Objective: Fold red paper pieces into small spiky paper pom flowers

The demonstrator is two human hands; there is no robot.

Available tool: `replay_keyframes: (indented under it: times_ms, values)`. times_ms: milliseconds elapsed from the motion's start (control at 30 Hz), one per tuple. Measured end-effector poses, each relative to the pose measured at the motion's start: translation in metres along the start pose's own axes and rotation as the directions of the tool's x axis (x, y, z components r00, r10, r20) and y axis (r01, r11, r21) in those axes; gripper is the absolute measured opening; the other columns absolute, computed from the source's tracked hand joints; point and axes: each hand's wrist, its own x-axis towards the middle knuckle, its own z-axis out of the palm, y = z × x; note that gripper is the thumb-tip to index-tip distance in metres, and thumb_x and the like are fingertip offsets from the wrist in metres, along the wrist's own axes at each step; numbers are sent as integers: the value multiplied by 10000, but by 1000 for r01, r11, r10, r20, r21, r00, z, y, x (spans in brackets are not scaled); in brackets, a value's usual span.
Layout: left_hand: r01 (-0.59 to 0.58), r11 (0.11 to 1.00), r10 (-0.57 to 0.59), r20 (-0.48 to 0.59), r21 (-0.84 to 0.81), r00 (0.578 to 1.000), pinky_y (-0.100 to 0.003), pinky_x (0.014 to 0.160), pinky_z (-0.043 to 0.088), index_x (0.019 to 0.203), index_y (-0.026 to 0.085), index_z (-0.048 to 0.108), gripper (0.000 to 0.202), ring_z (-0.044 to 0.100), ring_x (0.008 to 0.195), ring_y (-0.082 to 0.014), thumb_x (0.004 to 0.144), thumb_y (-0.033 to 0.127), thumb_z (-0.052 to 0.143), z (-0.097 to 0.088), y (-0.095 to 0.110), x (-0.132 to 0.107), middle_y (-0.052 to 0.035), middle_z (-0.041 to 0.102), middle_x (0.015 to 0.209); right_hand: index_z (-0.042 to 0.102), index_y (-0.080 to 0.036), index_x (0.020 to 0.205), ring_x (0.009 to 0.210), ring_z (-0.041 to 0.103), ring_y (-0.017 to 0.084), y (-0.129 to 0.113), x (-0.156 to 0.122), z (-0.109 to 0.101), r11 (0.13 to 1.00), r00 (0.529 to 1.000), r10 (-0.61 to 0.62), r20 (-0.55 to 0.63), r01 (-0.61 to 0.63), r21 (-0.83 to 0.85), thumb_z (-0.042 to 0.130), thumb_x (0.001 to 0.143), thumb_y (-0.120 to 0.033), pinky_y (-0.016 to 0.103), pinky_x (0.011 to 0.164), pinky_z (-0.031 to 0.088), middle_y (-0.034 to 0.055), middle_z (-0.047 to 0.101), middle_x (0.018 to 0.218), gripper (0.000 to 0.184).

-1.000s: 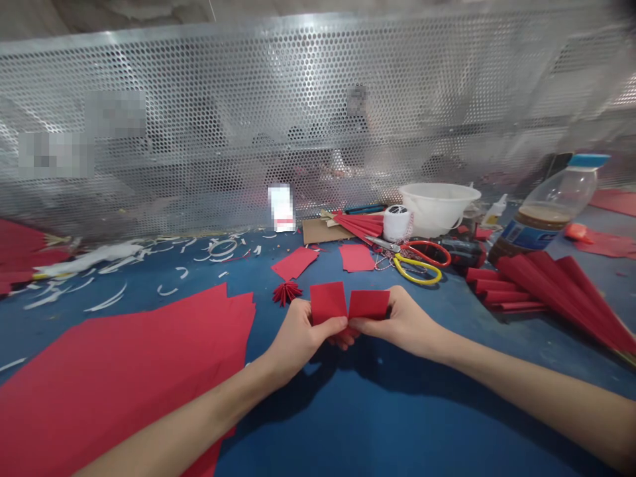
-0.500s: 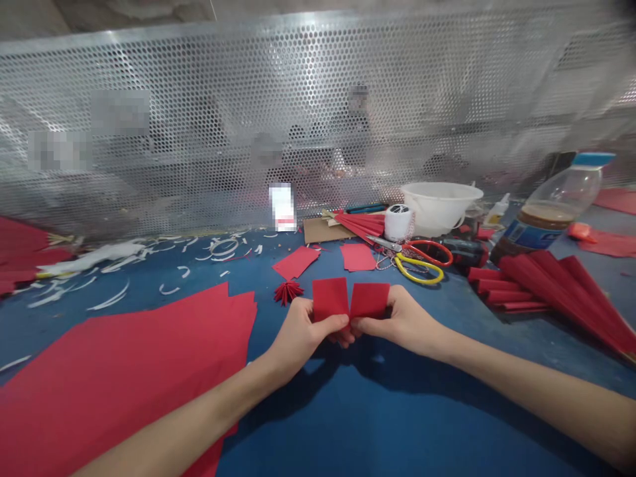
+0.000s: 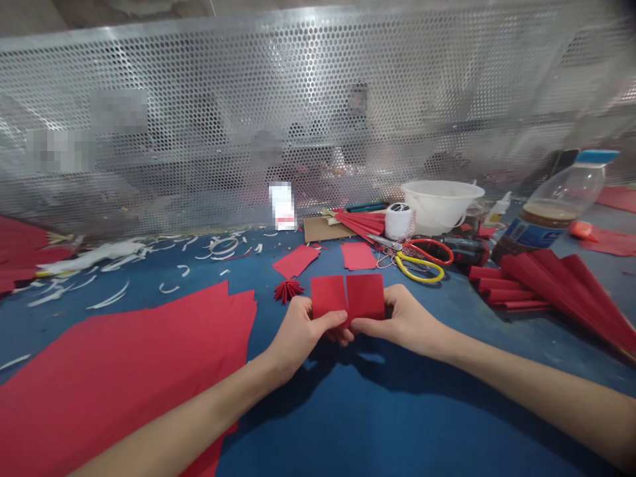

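My left hand [image 3: 308, 326] pinches a small red paper piece [image 3: 328, 293] between the thumb in front and the fingers behind. A second red paper piece [image 3: 366, 294] is gripped the same way in my right hand [image 3: 405, 317]. The two pieces stand upright side by side, with a thin slit between them at the top. Thumbs cover their lower edges, so I cannot tell whether they join there. Just beyond my left hand lies a small pleated red paper fan [image 3: 288, 290]. Red paper cards [image 3: 297, 262] lie flat farther back.
Large red sheets [image 3: 144, 358] cover the left side. White paper scraps [image 3: 109, 255] litter the back left. Toward the right are scissors [image 3: 420, 265], a thread spool [image 3: 399, 221], a white bowl [image 3: 442, 205], a bottle [image 3: 551, 205] and folded red paper [image 3: 551, 285]. A perforated metal panel [image 3: 199, 86] stands behind.
The right-hand paper piece has shifted left and slightly up, narrowing the gap to the left-hand piece. My left hand has barely moved.
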Motion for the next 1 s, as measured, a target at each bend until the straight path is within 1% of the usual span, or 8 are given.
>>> replay_keyframes:
  times_ms: [100,200,300,467,567,667,833,1000]
  values:
    - [-11,1000,11,18,-3,1000,-229,596,521,692,91,727,240,674,574,-157,838,264,646,0,1,0,-75,729,631,714,-162,832,776,656,178,1,1,1,999,1000,-24,-5,24,33,613,845,-157,270,721,505,17,712,804,102]
    - [-10,1000,10,15,25,1000,-220,584,514,698,91,727,206,668,566,-151,821,244,664,1,1,0,-71,728,631,711,-161,837,762,652,176,1,1,2,999,1000,-25,0,25,24,599,839,-129,272,711,502,17,710,796,117]
    - [-6,999,5,7,41,1000,-216,583,510,695,94,724,215,667,565,-148,829,249,657,1,2,0,-71,729,632,713,-157,844,758,650,177,1,0,1,999,1000,-26,-5,26,-19,578,850,-123,272,705,498,21,712,798,139]
    - [0,999,1,-15,43,1000,-223,592,514,681,97,720,269,677,574,-157,847,297,649,2,1,0,-81,735,634,706,-153,833,750,642,173,0,-2,0,993,997,-44,-59,38,-109,576,862,-136,266,704,489,14,713,800,134]
    - [-4,999,5,-17,43,1000,-230,598,518,699,100,726,269,677,574,-161,846,313,651,1,0,0,-82,739,644,699,-153,826,768,644,178,0,-2,-1,993,999,-12,-52,6,-118,571,875,-160,268,714,488,15,710,810,136]
    - [-5,999,6,-18,49,1000,-229,604,517,694,104,727,275,678,580,-161,849,316,644,1,-1,0,-83,740,649,686,-156,820,772,641,176,1,-1,0,996,1000,-8,-20,6,-90,572,872,-157,266,714,490,14,700,803,126]
    - [-32,998,31,19,59,999,-226,599,513,680,110,728,255,670,584,-158,836,295,649,0,2,-1,-76,734,639,685,-152,842,767,644,168,1,2,3,1000,1000,-27,9,27,-7,580,853,-128,257,695,499,18,696,805,109]
    - [-27,997,26,11,67,1000,-226,573,508,696,108,725,202,652,558,-151,814,261,665,2,3,-1,-64,724,626,696,-162,831,771,646,175,-2,0,3,999,1000,-24,14,25,-31,574,875,-174,265,701,498,21,705,809,130]
